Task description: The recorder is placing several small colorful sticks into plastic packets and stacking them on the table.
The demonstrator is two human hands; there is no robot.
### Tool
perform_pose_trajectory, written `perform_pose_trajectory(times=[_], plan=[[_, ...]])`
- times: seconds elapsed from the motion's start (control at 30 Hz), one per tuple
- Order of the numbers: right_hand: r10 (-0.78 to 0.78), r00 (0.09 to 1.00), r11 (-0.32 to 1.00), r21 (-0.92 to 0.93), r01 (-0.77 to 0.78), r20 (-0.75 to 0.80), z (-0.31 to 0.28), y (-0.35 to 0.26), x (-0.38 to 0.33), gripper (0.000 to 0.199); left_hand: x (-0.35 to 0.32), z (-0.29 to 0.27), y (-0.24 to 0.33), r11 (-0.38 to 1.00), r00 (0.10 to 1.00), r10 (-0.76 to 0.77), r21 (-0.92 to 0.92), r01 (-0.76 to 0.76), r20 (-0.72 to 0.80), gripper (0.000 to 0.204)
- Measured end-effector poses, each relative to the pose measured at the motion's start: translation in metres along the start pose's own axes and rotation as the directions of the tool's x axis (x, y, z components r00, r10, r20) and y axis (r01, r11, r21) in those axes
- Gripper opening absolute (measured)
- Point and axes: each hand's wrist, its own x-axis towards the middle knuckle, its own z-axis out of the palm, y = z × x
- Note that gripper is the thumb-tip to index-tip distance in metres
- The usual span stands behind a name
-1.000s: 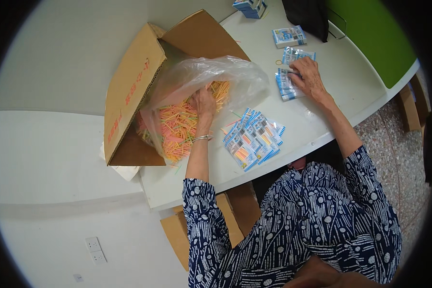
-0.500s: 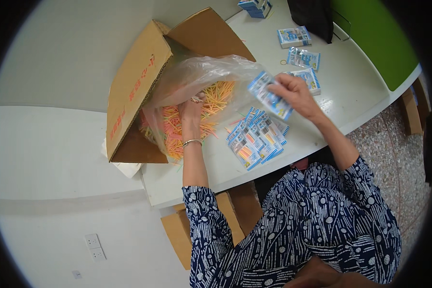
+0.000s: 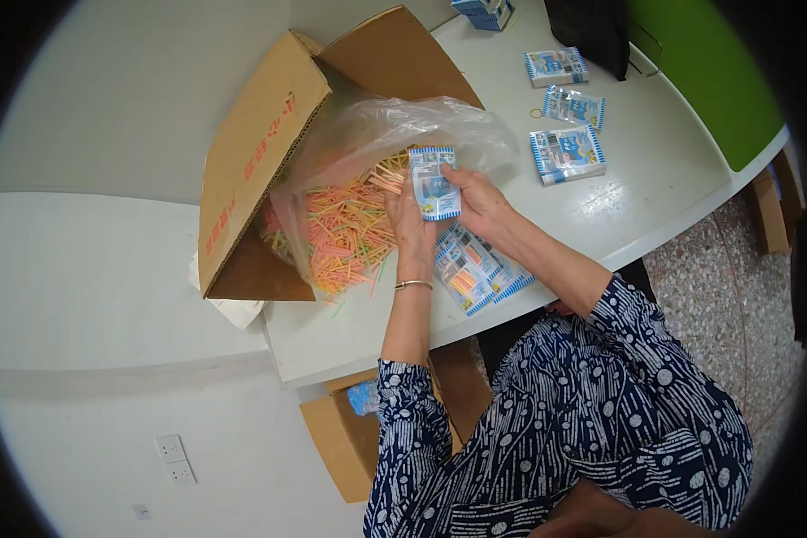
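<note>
My right hand (image 3: 481,203) pinches a small blue-and-white plastic packet (image 3: 432,184) at its right edge. Against the packet's left side is my left hand (image 3: 410,229), closed on a few thin pale sticks (image 3: 386,185) that poke out beyond its fingers. Just left of both hands, a heap of thin pink, orange, yellow and green sticks (image 3: 345,235) spills from a clear plastic bag (image 3: 403,115) inside a tipped cardboard box (image 3: 258,170). Several packets with coloured sticks inside (image 3: 468,271) lie overlapping below my hands, partly hidden by my right wrist.
Stacks of blue-and-white packets (image 3: 568,156) and a yellow rubber band (image 3: 536,114) lie on the white table (image 3: 655,170) to the right. A black bag (image 3: 592,31) and a green panel (image 3: 717,81) stand farther back. Beneath the table edge is an open cardboard box (image 3: 339,448).
My left hand has come out of the heap toward the right with sticks in it. My right hand has brought the packet leftward to meet it.
</note>
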Motion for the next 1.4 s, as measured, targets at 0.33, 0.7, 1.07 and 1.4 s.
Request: perform_pose_trajectory(times=[0.33, 0.7, 1.07, 1.4], plan=[[-0.044, 0.999, 0.950, -0.310, 0.044, 0.007, 0.007, 0.002, -0.001, 0.018, 0.005, 0.005, -0.002, 0.994, 0.997, 0.002, -0.113, -0.010, -0.073, 0.017], [-0.017, 0.977, 0.388, -0.899, 0.202, 0.212, 0.020, -0.051, -0.018, 0.021, 0.017, -0.022, 0.043, 0.974, 0.987, 0.149, -0.181, -0.136, 0.059, 0.026], [0.220, 0.927, 0.513, -0.844, 0.156, 0.305, -0.002, -0.074, -0.016, 0.020, -0.011, 0.014, 0.056, 0.992, 0.924, 0.127, -0.033, -0.124, 0.360, 0.021], [0.275, 0.912, 0.556, -0.824, 0.108, 0.305, -0.008, -0.076, -0.020, 0.022, -0.033, 0.014, 0.046, 0.972, 0.889, 0.017, 0.200, -0.121, 0.457, 0.023]])
